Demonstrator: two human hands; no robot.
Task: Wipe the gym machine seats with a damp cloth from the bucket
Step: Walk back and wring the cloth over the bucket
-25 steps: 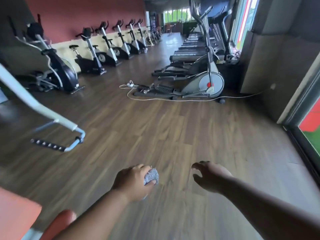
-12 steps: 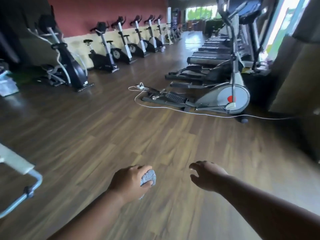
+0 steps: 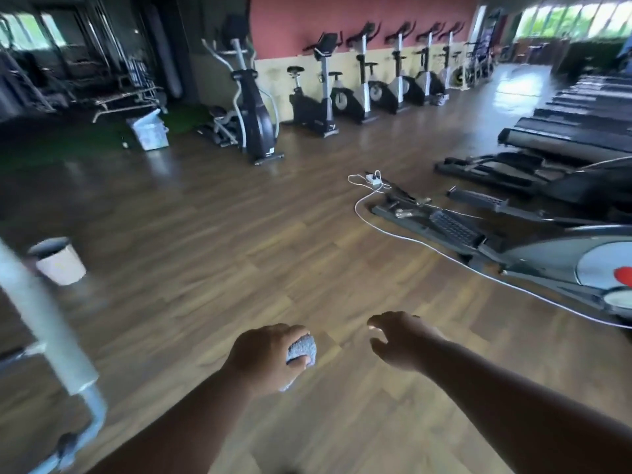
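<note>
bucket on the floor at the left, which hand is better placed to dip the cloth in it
Left. The left hand already grips the balled grey cloth, and the bucket stands on that hand's side. The right hand holds nothing, fingers loosely curled, and lies farther from the bucket.
</note>
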